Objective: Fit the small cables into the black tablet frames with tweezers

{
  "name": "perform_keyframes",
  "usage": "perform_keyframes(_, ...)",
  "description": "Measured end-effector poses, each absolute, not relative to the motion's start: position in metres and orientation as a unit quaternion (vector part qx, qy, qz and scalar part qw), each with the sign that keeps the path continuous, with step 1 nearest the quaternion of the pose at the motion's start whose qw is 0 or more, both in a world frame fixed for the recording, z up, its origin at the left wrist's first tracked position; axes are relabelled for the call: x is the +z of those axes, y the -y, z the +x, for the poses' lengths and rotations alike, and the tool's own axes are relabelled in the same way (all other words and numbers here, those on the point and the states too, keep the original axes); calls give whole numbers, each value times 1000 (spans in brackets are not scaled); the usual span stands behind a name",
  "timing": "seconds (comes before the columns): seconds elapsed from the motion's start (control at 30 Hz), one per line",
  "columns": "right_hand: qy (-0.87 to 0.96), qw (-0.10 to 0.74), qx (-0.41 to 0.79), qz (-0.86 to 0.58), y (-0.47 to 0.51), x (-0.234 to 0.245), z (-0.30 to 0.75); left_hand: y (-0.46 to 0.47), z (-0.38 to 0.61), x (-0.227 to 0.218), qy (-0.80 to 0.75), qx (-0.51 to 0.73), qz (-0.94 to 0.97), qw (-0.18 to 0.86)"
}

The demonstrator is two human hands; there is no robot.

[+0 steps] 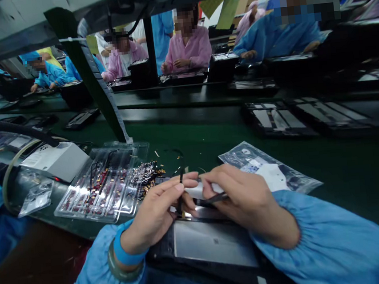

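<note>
My left hand (pixel 157 210) is closed, with a thin black flex cable (pixel 181 183) pinched between thumb and fingers. The strip stands roughly upright, its lower end near a gold-coloured spot. Close to it on the right, my right hand (pixel 245 199) is closed around a slim dark tool (pixel 217 198), perhaps tweezers; its tip points left. The right fingertips almost meet the left ones. Beneath both hands lies a black tray (pixel 162 247) with a flat silver-grey panel (pixel 212 242) in it. The hands partly hide the panel's upper end and the parts there.
Clear plastic trays (pixel 97 191) with small cables lie left, beside a pile of small metallic parts (pixel 146 175). Behind them are a white box (pixel 57 159) and a slanting post (pixel 92 75). A clear bag (pixel 268 165) lies right. Co-workers (pixel 187 48) sit across the green bench.
</note>
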State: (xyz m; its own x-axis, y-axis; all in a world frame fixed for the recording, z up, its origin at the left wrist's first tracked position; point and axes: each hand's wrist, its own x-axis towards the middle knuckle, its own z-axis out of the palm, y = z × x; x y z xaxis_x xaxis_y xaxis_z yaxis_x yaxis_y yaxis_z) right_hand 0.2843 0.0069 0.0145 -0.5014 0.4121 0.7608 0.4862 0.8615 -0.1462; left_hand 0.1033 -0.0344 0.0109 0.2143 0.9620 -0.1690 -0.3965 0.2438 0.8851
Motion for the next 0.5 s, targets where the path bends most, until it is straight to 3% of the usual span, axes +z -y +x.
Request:
perform_keyframes(0.13, 846, 450, 58, -279, -7, 20, 280, 36, 108, 10, -383, 524, 339, 681)
perform_keyframes(0.27, 730, 424, 336, -418, -15, 34, 271, 39, 109, 6, -388, 475, 414, 673)
perform_keyframes(0.37, 660, 413, 465, -422, -17, 36, 264, 40, 109, 7, -437, 456, 527, 569)
perform_keyframes(0.43, 636, 442, 477, -415, -16, 33, 260, 40, 109, 9, -482, 476, 572, 462)
perform_keyframes(0.5, 624, 471, 479, -399, -15, 29, 259, 39, 108, 10, -501, 474, 589, 421)
